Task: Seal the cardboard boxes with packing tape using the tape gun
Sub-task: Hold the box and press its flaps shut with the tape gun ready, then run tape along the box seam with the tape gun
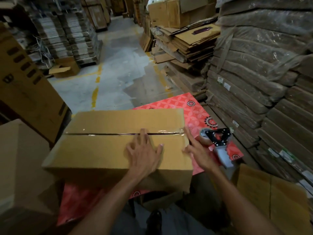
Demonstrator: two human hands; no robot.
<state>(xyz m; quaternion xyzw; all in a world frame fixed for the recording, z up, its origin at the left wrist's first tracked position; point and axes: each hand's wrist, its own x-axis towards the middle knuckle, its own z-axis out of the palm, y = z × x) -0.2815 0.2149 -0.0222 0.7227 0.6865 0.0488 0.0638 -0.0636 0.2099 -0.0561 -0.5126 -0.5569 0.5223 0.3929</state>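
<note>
The cardboard box (118, 146) stands on the bench (198, 112), which is covered with a red patterned cloth, and it takes most of the surface. Its two top flaps meet in a long seam, and clear tape (169, 131) shines only on the right part of that seam; the left part looks bare and a dark gap is open there.

The left hand (144, 152) lies flat on the near flap with the fingers spread, the fingertips reaching the seam. It holds nothing, it only presses. The right hand (194, 147) is at the right top edge of the box, fingers spread and empty too, just beside the tape gun (218, 141), which lies on the cloth to the right of the box (its handle points toward the person).

I think the box is stiff at the edges and corners but soft in the middle of the flaps, so a heavy push there would bend them inward. How heavy it is, I cannot tell. The tape gun seems hard and light; the grey handle is the place to take it, because the front has the cutting blade and the sticky tape end. The tape itself is thin and will wrinkle easily if it is pulled crooked.
</note>
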